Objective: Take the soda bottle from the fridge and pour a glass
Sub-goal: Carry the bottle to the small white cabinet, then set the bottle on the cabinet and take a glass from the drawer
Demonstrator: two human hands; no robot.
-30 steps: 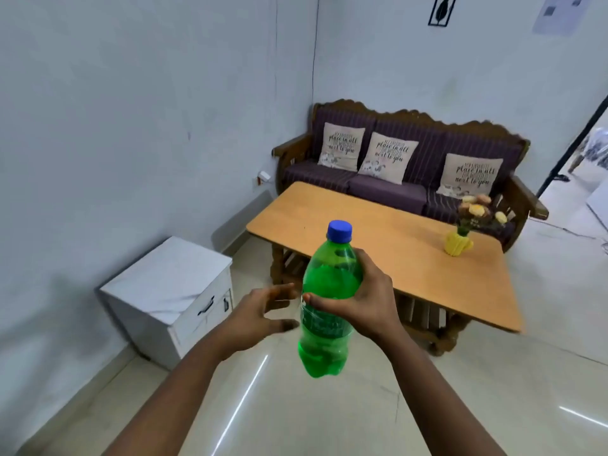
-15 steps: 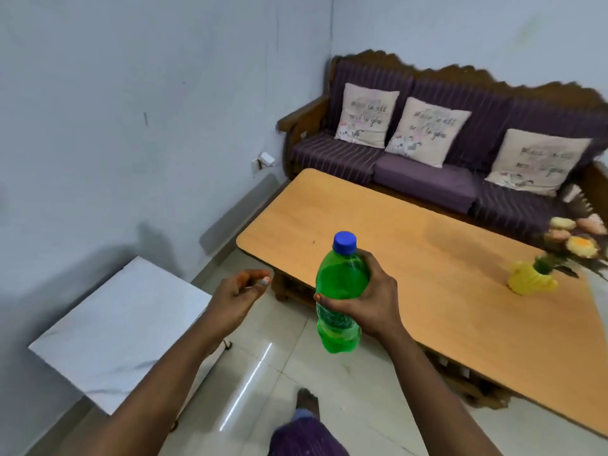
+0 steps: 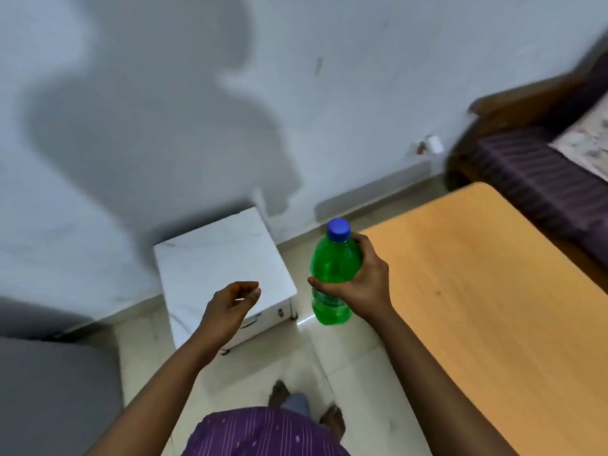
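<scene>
A green soda bottle (image 3: 332, 268) with a blue cap is upright in mid-air, beside the left edge of the wooden table (image 3: 477, 291). My right hand (image 3: 365, 281) grips it around the middle, fingers wrapped behind and thumb across the front. My left hand (image 3: 230, 307) hovers to the left of the bottle, apart from it, with fingers loosely curled and holding nothing. No glass and no fridge show in this view.
A small white cabinet (image 3: 220, 261) stands against the wall below my left hand. A purple-cushioned wooden sofa (image 3: 533, 166) sits at the far right behind the table. A grey surface (image 3: 49, 390) fills the lower left corner. My feet stand on pale floor tiles.
The view has swung left and down, so the sofa and flower vase slid out to the right. I have stepped closer to the white cabinet, bottle still upright in my right hand.
</scene>
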